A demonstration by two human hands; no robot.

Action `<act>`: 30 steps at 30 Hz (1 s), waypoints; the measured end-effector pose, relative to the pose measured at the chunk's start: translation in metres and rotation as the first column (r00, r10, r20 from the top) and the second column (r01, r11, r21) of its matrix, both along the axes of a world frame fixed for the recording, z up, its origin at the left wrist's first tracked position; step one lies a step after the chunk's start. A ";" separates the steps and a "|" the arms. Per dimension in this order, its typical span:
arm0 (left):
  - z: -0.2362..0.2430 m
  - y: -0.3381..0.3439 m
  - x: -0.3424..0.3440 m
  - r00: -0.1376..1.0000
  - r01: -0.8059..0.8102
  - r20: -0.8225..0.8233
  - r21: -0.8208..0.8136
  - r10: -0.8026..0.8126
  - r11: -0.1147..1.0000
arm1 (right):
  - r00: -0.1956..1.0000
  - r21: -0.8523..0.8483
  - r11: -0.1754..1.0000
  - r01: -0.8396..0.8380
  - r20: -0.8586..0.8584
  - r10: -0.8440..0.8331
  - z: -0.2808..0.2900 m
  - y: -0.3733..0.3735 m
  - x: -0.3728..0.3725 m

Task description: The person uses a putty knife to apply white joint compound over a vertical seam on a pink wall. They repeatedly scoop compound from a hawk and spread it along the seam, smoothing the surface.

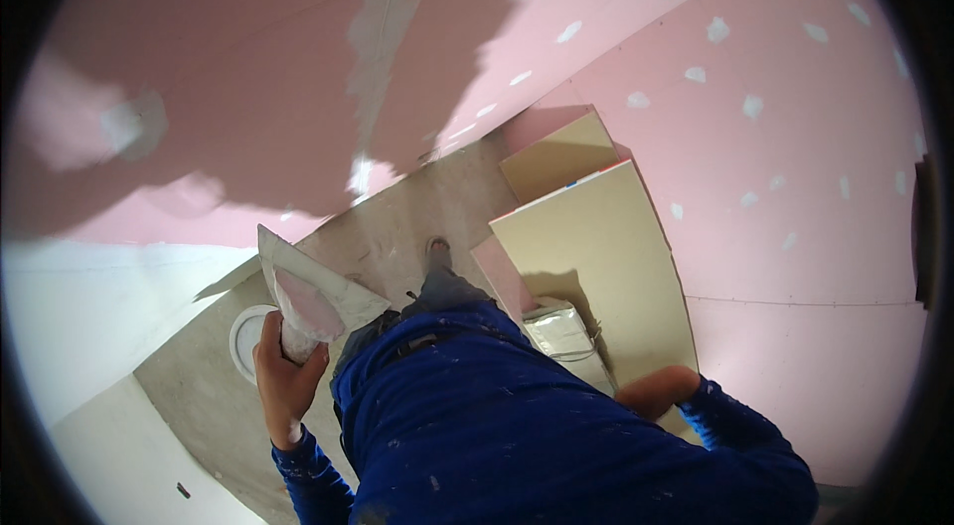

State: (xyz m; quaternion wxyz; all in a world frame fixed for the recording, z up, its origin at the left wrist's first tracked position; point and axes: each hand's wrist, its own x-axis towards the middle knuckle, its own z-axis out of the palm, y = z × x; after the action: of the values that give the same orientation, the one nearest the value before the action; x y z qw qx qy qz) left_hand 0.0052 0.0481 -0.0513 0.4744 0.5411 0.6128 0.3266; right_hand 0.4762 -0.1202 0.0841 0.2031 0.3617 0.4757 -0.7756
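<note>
My left hand (281, 381) is wrapped round a wide, flat, pale plastering tool (348, 299), pointed at its upper corner, with a pinkish, dusty raised part near my fingers. Behind that hand a round white container (243, 341) sits on the floor, partly covered by it. On the right, my right hand (664, 384) reaches down beside my hip; its fingertips are hidden, so what it touches cannot be seen. Just above it lies a wrapped silvery-white package (556, 328) against a large cream board (606, 247).
Pink wallboards (775, 177) with white filler patches line the far and right sides, and a white wall (89, 306) stands at left. A second board (561, 150) leans behind the cream one, at the right. Dusty grey floor (393, 217) shows around my foot.
</note>
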 end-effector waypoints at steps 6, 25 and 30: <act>0.000 -0.002 -0.003 1.000 0.008 -0.027 -0.003 -0.008 1.000 | 0.996 0.028 0.999 -0.032 0.088 0.029 -0.005 -0.024 0.003; -0.006 -0.001 -0.013 0.998 0.042 -0.041 -0.005 -0.043 0.999 | 0.899 0.039 0.936 -0.349 0.297 0.322 0.050 0.048 -0.015; -0.009 -0.002 -0.014 0.999 0.032 -0.034 -0.025 -0.033 0.999 | 0.913 0.216 0.925 -0.312 0.338 0.229 0.034 0.069 -0.020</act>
State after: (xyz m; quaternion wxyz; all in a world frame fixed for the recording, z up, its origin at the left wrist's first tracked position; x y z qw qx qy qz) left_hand -0.0090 0.0458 -0.0601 0.4754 0.5506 0.6161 0.3021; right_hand 0.4560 -0.0514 0.1185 0.3305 0.4316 0.5836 -0.6032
